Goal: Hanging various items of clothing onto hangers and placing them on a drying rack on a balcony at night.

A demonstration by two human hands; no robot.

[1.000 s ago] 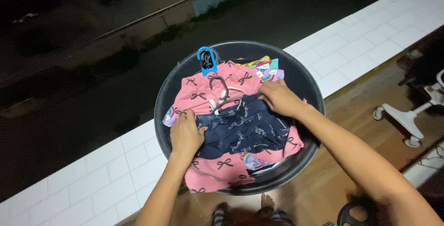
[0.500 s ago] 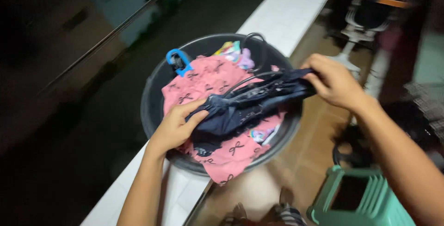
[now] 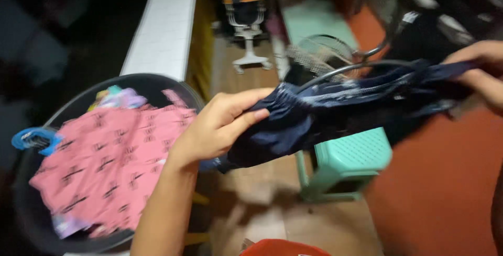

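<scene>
1. My left hand [image 3: 217, 125] is clenched on one end of a navy garment [image 3: 335, 112], thumb on top and fingers curled round the cloth.
2. My right hand [image 3: 482, 70] grips the other end at the right edge of view; only part of that hand shows.
3. The garment is stretched between both hands in the air, to the right of the tub [image 3: 31, 203], over the floor [image 3: 445, 182].
4. A dark wire hanger [image 3: 367, 52] rides along the garment's top edge, its hook curving upward.
5. The black tub sits lower left on a white tiled ledge [image 3: 162, 31]. A pink cloth [image 3: 110, 167] with dark bow prints fills most of it.
6. A blue hanger hook [image 3: 31, 138] sits at the tub's left rim. A multicoloured cloth [image 3: 118, 98] pokes out at the far side.
7. A green plastic stool [image 3: 348, 156] stands on the floor below the garment.
8. A white wheeled base [image 3: 249, 52] stands further back. The view is blurred; finer detail is unreadable.
</scene>
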